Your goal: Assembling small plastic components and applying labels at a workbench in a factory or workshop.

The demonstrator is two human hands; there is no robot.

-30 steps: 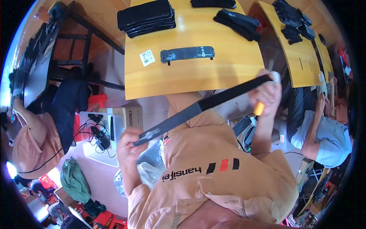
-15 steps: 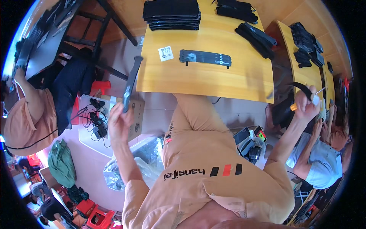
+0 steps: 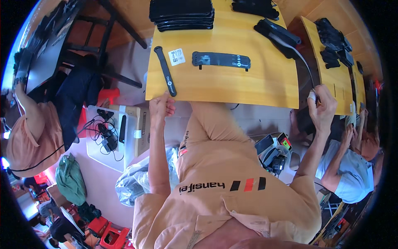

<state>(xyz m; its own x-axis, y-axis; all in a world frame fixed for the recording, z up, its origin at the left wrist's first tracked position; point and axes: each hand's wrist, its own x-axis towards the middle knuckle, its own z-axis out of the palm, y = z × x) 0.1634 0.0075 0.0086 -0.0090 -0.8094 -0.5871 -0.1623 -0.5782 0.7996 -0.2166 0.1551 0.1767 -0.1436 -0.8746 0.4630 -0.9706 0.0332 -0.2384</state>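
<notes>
Currently, the left hand [image 3: 161, 108] is resting at the front edge of a yellow table [image 3: 240, 91], its fingers loosely curled and partly open. Its fingertips are meeting the lower end of a dark strap [image 3: 165, 71], which is lying flat near the table's left edge (whether they are pinching that end or only touching it, I cannot tell). Off to the right, just beyond the table's corner, the right hand [image 3: 323, 108] is closing its fingers around the near end of a thin grey strap [image 3: 307, 66]. That strap is showing its narrow edge and arching up and leftward, its far part passing in front of a bundle of dark straps [image 3: 284, 33]; contact between them is staying unclear.

Between the hands, a wide dark band [image 3: 221, 60] is lying across the table, two small black tabs poking out below it. A white card [image 3: 177, 57] is sitting between that band and the dark strap. Farther back, a neat stack of black pieces [image 3: 181, 14] is occupying the left side. Below the table, to the left, a translucent bin [image 3: 129, 147] is holding black cables [image 3: 108, 140].
</notes>
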